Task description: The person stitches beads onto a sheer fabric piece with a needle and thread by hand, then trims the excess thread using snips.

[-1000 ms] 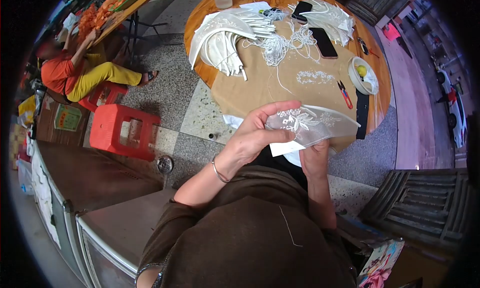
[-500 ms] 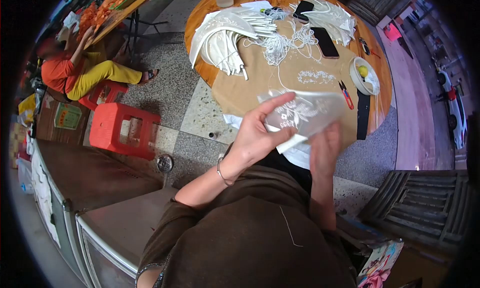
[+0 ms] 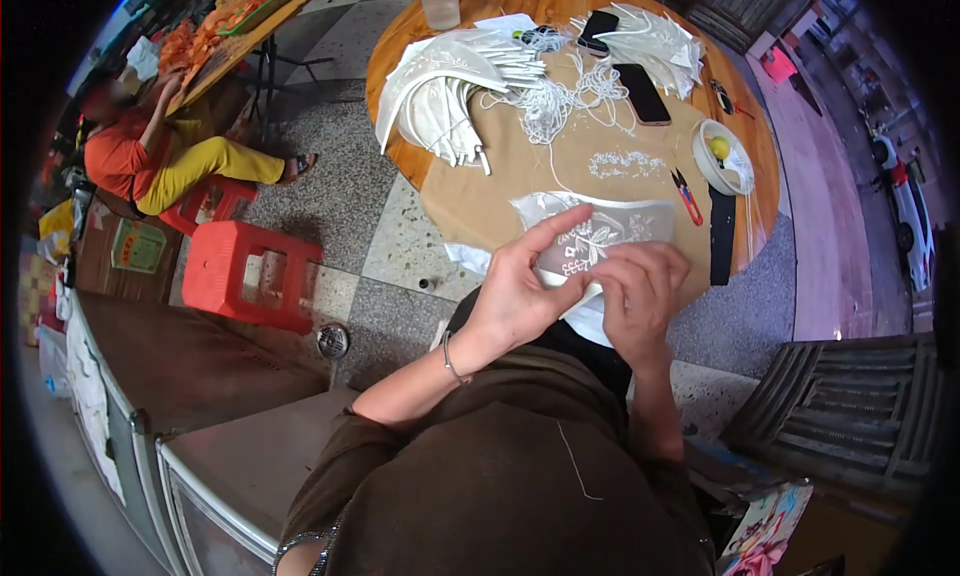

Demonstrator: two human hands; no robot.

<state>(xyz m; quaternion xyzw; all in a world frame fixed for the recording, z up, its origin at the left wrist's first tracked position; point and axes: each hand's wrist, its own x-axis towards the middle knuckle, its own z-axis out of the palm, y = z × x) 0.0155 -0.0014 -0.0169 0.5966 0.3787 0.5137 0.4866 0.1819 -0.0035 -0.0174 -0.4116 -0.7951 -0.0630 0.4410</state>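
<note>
A sheer white fabric piece with white embroidery and a bound edge is held over the near edge of the table. My left hand grips it from the left, thumb and index finger on the embroidered face. Closed in a pinch, my right hand touches the lower right of the embroidery; anything small between those fingertips is hidden. A white cord runs from the fabric's top edge toward a tangled cord bundle. Small white beads lie scattered beyond the fabric.
The round wooden table bears brown paper, stacked white fabric pieces, a phone, red-handled snips and a white bowl. Red stools stand at left. Another person sits at a table further left.
My right hand has come up from below the fabric to its embroidered face, fingers now pinched. The fabric has tilted to face me more, and its blur is gone.
</note>
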